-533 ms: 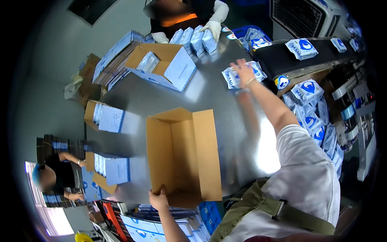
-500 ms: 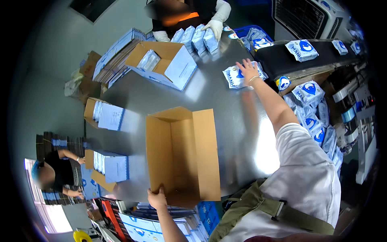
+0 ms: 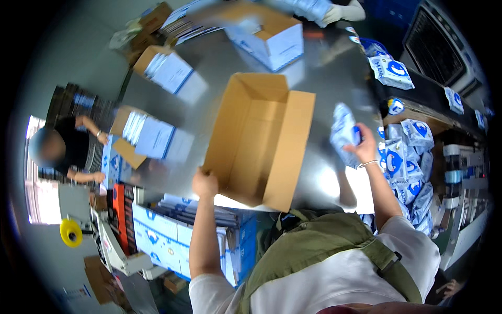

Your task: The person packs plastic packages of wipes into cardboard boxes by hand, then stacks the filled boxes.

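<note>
A brown cardboard box [image 3: 251, 141] lies with its open side up on the metal table, its bare inside showing. My left hand [image 3: 205, 183] is closed on the box's near left corner. To the right of the box, my right hand [image 3: 364, 145] grips a soft white-and-blue plastic pack [image 3: 343, 131], which is tilted on edge and held above the table. The pack is slightly blurred, and some of my right fingers are hidden behind it.
More packs [image 3: 392, 72] lie on a black conveyor belt [image 3: 418, 94] at the right, with a heap of packs [image 3: 410, 162] below. Part-filled boxes [image 3: 175, 73] stand at the left. A co-worker's gloved hand [image 3: 334, 14] is at the far side; another person [image 3: 78, 146] works at left.
My right hand has taken hold of the pack by the belt, lifted it and drawn it nearer to me. My left hand stays on the box corner. The whole view has turned.
</note>
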`<state>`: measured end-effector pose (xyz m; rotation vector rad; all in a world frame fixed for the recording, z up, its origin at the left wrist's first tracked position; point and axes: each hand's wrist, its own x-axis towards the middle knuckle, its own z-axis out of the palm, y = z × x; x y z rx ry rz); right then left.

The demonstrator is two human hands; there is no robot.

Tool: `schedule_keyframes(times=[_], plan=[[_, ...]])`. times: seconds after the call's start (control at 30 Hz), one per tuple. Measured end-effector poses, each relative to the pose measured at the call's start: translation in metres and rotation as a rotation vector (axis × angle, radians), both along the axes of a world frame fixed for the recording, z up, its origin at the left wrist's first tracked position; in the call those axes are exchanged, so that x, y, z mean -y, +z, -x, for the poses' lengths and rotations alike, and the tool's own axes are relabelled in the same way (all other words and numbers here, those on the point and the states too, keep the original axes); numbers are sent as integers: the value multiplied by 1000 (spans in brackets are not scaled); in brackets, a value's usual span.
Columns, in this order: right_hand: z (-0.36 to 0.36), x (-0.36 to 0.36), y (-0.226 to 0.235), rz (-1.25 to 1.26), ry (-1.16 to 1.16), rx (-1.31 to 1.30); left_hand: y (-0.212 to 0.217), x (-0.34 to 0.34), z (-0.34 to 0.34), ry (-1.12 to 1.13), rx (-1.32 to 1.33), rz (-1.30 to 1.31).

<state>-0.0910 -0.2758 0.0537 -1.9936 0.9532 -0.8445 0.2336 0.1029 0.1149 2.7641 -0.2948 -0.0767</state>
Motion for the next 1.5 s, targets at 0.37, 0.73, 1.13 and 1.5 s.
schedule_keyframes(times=[0.37,0.73,1.13,1.5], plan=[[-192,-114,66,-1319,954,12,16,-11,11,-31,47,88],[-147,-200,34,356,834,-201,6,-41,-20,-250,140,-212],[53,-116,-51,38,255,-801,30,38,-9,-542,721,128],[-50,238,43,708,-88,-826,-122,71,171,-718,-310,-293]])
